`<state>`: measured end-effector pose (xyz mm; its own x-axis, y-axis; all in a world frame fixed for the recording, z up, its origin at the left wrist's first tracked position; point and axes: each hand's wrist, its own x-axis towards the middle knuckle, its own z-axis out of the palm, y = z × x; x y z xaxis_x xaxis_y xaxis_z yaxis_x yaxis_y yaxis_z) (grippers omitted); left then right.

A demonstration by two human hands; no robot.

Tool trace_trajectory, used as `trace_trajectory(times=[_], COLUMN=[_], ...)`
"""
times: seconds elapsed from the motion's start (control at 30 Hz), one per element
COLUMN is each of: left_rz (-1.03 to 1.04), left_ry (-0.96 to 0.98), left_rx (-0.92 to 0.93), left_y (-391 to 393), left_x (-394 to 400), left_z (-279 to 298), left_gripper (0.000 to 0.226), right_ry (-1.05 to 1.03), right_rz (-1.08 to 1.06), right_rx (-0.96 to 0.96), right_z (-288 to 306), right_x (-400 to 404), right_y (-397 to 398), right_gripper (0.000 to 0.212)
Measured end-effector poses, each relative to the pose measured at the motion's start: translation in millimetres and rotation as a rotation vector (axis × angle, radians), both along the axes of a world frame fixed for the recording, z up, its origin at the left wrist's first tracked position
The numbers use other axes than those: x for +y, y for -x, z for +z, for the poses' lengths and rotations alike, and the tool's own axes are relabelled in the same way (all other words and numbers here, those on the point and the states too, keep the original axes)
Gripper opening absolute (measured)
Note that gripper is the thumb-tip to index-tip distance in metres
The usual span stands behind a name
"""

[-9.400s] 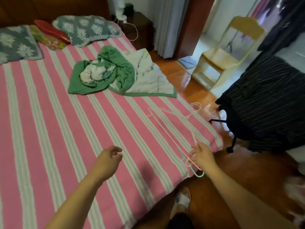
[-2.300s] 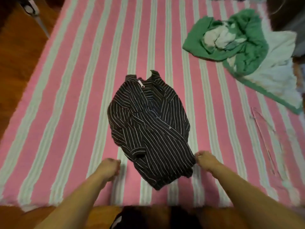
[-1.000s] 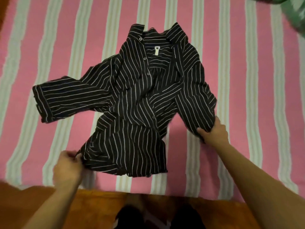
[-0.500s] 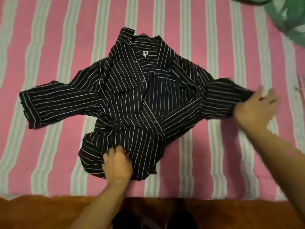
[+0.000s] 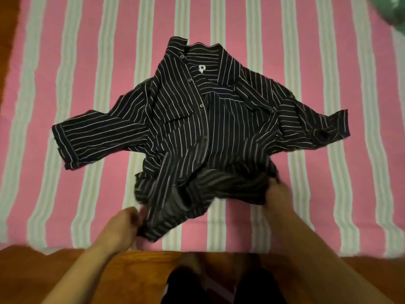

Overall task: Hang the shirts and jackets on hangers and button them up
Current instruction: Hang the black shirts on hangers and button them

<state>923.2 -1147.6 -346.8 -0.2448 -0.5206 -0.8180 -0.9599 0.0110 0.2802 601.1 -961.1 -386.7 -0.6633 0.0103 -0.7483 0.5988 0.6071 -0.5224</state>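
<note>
I have the black striped shirt lying face up on the bed, collar at the far end, hem toward me at the near edge. Both sleeves are spread out, one to the left and one to the right, and the front is open, with a row of small buttons down the left-hand placket. My left hand is pinching the near-left corner of the hem, fingers curled into the cloth. My right hand grips the near-right part of the hem, which is bunched and lifted between the two; that part is blurred, so I cannot tell exactly how the fingers lie.

I judge this cloth to be light, thin and quite limp: it creases wherever I pull, and it will not hold a shape by itself. Pulling at the hem should flatten the body, but a hard tug would probably drag the whole shirt toward me across the bedspread. For hanging, the better hold is likely at the collar and shoulder seams, where the fabric is doubled and stiffer. No hanger is in sight here. A green cloth shows at the far right corner. The buttons are small, so fastening will need fingertip pinches on each placket edge.
</note>
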Motion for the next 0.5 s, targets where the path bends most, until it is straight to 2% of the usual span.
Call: trace_trajectory(times=[0.1, 0.13, 0.17, 0.23, 0.27, 0.33, 0.4, 0.5], left_rz=[-0.351, -0.432, -0.497, -0.544, -0.521, -0.452, -0.476, -0.639], left_ry=[0.020, 0.024, 0.044, 0.150, 0.215, 0.278, 0.246, 0.103], left_rx=[-0.322, -0.370, -0.394, -0.363, -0.288, -0.063, 0.115, 0.189], left_y=[-9, -6, 2, 28, 45, 88, 135, 208], left_x=[-5, -5, -4, -1, 2, 15, 33, 63], left_z=[-7, -7, -4, 0, 1, 6, 11, 11], left_gripper=[0.031, 0.023, 0.015, 0.015, 0.016, 0.016, 0.014, 0.014], right_ry=[-0.442, -0.513, -0.570, -0.616, -0.591, -0.519, -0.485, -0.480], right_rz=[0.455, 0.634, 0.787, 1.002, 1.040, 1.002, 0.912, 0.796], right_rx=[0.338, 0.334, 0.248, 0.025, -0.004, 0.123, 0.258, 0.286], right_z=[26, 36, 39, 36, 35, 33, 33, 38], right_x=[70, 83, 93, 106, 106, 101, 96, 104], right_y=[33, 39, 44, 50, 56, 72, 93, 134], right_gripper=[0.020, 0.023, 0.032, 0.053, 0.057, 0.048, 0.035, 0.030])
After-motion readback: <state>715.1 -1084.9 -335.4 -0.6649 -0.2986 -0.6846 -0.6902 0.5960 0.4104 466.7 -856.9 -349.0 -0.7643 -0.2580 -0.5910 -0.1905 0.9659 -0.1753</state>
